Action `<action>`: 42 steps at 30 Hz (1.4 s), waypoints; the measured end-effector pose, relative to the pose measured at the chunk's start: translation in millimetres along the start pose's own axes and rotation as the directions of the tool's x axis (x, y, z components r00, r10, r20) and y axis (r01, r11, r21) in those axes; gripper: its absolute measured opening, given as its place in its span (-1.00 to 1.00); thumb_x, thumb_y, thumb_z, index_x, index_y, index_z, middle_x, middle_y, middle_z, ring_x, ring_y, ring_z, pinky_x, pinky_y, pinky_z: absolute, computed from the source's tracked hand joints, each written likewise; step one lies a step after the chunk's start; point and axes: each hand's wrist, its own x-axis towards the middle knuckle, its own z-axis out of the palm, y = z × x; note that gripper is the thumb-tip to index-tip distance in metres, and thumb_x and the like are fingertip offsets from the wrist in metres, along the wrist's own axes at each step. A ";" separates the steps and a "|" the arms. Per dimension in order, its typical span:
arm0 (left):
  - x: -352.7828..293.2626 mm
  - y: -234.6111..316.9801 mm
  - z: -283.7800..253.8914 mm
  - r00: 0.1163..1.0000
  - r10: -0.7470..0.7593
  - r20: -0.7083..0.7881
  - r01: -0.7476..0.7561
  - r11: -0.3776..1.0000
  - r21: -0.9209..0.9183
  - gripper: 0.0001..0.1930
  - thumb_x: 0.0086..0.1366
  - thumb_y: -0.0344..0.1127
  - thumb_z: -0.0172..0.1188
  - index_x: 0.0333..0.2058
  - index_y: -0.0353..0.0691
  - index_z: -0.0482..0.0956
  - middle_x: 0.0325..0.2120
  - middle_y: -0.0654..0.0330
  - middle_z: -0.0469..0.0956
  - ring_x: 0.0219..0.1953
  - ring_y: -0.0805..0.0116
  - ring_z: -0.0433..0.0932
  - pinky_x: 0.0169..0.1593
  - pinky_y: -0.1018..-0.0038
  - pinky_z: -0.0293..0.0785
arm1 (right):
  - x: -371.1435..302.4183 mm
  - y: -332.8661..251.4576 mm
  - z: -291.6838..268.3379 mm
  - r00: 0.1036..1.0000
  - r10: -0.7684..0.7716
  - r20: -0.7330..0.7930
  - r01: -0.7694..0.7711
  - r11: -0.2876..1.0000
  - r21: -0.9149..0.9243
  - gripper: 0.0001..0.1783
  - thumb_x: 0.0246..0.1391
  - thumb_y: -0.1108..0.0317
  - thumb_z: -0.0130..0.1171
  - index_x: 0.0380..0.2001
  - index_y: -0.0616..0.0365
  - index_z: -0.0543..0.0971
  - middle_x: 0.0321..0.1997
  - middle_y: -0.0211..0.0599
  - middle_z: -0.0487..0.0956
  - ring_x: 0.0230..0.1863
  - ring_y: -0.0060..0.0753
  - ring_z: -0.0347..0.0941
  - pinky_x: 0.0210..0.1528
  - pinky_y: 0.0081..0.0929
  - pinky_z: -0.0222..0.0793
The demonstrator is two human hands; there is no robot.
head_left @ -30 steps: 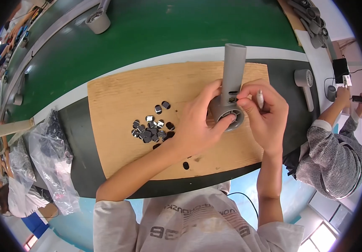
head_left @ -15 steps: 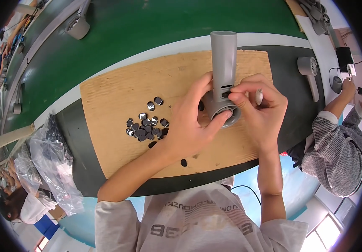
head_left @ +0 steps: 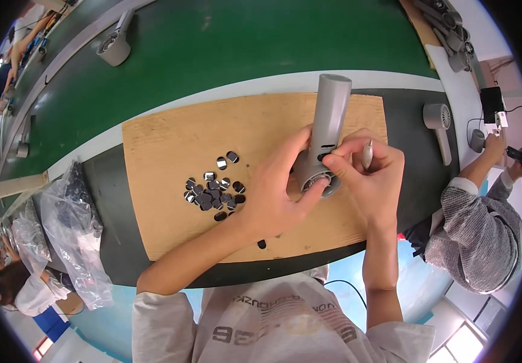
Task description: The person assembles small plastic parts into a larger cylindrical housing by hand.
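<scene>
A grey handheld fan (head_left: pixel 332 112) stands with its handle pointing away from me and its round grilled head towards me, over the cardboard. My left hand (head_left: pixel 276 190) is closed around the head from the left, thumb on the grille. My right hand (head_left: pixel 373 175) pinches thumb and forefinger at a dark oval spot (head_left: pixel 324 156) on the handle's lower part, just below a narrow slot. Whether a loose piece is between those fingertips is hidden. A pale pen-like tool (head_left: pixel 367 155) is tucked in the right fingers. Left of my hands lie several small black oval pieces (head_left: pixel 212 196), some showing silvery faces.
Under everything lies a cardboard sheet (head_left: pixel 170 139) on a dark table. Beyond runs a green belt (head_left: pixel 243 42) carrying another grey fan (head_left: pixel 114 49). One more fan (head_left: pixel 436 118) rests at right, near a co-worker's grey sleeve (head_left: pixel 473 212). Clear plastic bags (head_left: pixel 70 236) hang at left.
The fan appears lower in view and its handle leans more to the right. My right fingertips remain at the handle's lower part. The surroundings have shifted slightly with the head.
</scene>
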 end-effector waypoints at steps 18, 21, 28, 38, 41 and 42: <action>6.5 5.4 19.1 0.992 -0.115 -0.057 0.092 0.946 -0.312 -0.63 0.50 -0.38 -0.06 0.20 -0.38 0.28 -0.05 0.05 0.54 -0.04 0.39 0.52 0.07 0.45 0.42 | 12.2 14.9 -7.8 0.898 0.275 0.344 -0.423 0.751 0.506 -0.56 -0.04 0.52 0.47 -0.06 0.22 0.56 -0.41 -0.63 0.41 -0.45 -0.79 0.27 -0.40 -0.74 0.20; 6.3 4.7 18.1 0.993 -0.108 -0.046 0.087 0.939 -0.332 -0.64 0.49 -0.40 -0.06 0.19 -0.39 0.28 -0.06 0.05 0.54 -0.04 0.39 0.52 0.08 0.44 0.42 | 11.0 9.8 -9.1 0.914 0.241 0.326 -0.377 0.799 0.468 -0.61 -0.01 0.50 0.46 -0.09 0.24 0.59 -0.41 -0.65 0.41 -0.44 -0.81 0.28 -0.39 -0.74 0.19; 4.6 3.2 15.7 0.999 -0.005 -0.050 -0.007 0.969 -0.248 -0.58 0.42 -0.43 0.01 0.21 -0.41 0.27 -0.04 0.06 0.51 -0.03 0.35 0.51 0.08 0.40 0.42 | 6.4 12.9 -4.8 0.936 0.228 0.266 -0.325 0.852 0.411 -0.67 -0.02 0.52 0.45 -0.15 0.25 0.61 -0.42 -0.67 0.39 -0.45 -0.84 0.25 -0.40 -0.76 0.17; -1.7 -3.4 21.6 0.992 -0.094 -0.087 0.077 0.981 -0.179 -0.54 0.31 -0.48 0.11 0.17 -0.39 0.30 -0.11 0.07 0.50 -0.17 0.37 0.49 -0.06 0.42 0.44 | -9.2 -5.0 -32.5 0.991 -0.049 0.126 0.038 0.996 0.083 -0.76 0.36 0.34 -0.01 -0.17 0.31 0.56 -0.50 -0.59 0.32 -0.50 -0.75 0.19 -0.45 -0.66 0.10; 0.1 0.5 22.4 0.994 -0.091 -0.068 0.077 0.981 -0.179 -0.53 0.28 -0.51 0.12 0.16 -0.38 0.30 -0.14 0.06 0.50 -0.18 0.36 0.49 -0.08 0.41 0.45 | -10.7 -10.2 -39.2 0.951 -0.140 0.274 0.197 0.961 -0.192 -0.68 0.40 0.26 -0.06 -0.27 0.32 0.52 -0.63 -0.44 0.28 -0.59 -0.58 0.22 -0.51 -0.53 0.09; 0.5 0.3 23.7 0.993 -0.095 -0.066 0.081 0.979 -0.185 -0.53 0.28 -0.51 0.12 0.16 -0.38 0.30 -0.14 0.06 0.50 -0.18 0.36 0.49 -0.08 0.41 0.45 | -9.9 -10.5 -40.9 0.918 -0.218 0.332 0.327 0.890 -0.319 -0.73 0.37 0.29 -0.02 -0.31 0.30 0.50 -0.64 -0.34 0.31 -0.64 -0.40 0.26 -0.54 -0.46 0.11</action>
